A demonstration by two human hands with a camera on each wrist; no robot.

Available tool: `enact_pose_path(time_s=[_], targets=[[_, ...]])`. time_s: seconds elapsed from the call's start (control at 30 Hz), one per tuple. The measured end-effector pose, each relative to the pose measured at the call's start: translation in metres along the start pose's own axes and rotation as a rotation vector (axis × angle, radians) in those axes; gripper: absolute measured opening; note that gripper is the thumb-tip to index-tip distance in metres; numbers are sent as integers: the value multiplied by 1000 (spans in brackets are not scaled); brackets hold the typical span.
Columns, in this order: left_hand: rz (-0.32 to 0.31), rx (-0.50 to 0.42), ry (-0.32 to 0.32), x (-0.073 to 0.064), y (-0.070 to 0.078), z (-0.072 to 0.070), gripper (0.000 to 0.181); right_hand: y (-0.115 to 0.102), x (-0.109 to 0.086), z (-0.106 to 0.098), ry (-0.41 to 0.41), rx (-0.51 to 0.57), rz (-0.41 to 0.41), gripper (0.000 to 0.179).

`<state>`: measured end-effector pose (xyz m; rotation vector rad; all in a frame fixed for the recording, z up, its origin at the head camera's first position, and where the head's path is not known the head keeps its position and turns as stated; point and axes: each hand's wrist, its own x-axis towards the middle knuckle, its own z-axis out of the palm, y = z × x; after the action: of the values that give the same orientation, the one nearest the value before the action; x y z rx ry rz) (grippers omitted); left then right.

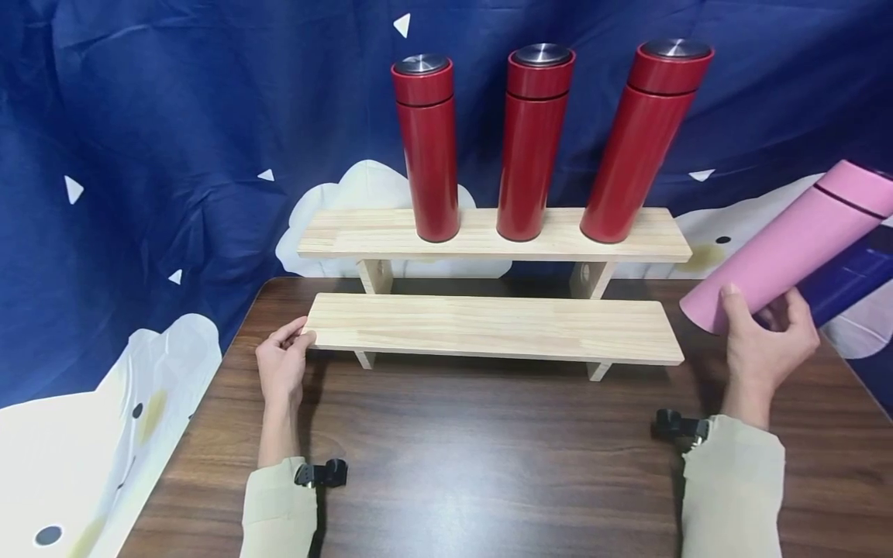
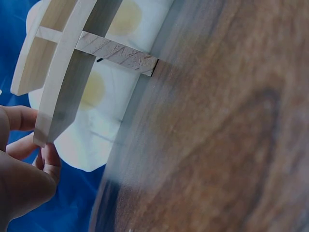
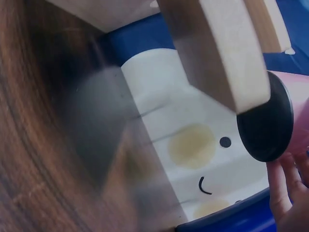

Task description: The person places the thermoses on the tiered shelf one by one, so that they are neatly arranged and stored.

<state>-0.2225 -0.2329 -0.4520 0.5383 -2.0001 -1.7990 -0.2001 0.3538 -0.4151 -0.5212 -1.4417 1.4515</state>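
My right hand (image 1: 770, 349) grips a pink thermos bottle (image 1: 788, 240) near its base, thumb on the near side. The bottle tilts to the right, its lid cut off by the frame edge; its black base (image 3: 268, 121) shows in the right wrist view, close to the shelf end. Behind it is a dark blue bottle (image 1: 847, 275), partly hidden. At the other side my left hand (image 1: 281, 360) pinches the left end of the lower step of a pale wooden two-step shelf (image 1: 488, 324). That shelf end sits between thumb and fingers (image 2: 21, 117) in the left wrist view.
Three red thermos bottles with silver lids, left (image 1: 429, 155), middle (image 1: 533, 151) and right (image 1: 642, 147), stand on the upper step (image 1: 363, 232). Beneath everything is a brown wooden table (image 1: 488, 457). A blue curtain (image 1: 174, 116) with white cartoon shapes hangs behind.
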Motion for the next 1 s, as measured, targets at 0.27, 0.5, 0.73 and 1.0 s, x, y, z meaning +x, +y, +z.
enact_pose_path(time_s=[0.27, 0.5, 0.73, 1.0], targets=[[-11, 10, -2, -1, 0, 0, 37, -14, -12, 6, -22, -65, -81, 45], [-17, 20, -15, -1, 4, 0, 38, -40, -28, 15, -40, 3, -79, 42], [-27, 17, -14, 0, 5, 0, 37, -49, -34, 22, -85, 42, -121, 44], [-31, 19, -12, -1, 5, 0, 37, -50, -37, 27, -121, 157, -110, 48]])
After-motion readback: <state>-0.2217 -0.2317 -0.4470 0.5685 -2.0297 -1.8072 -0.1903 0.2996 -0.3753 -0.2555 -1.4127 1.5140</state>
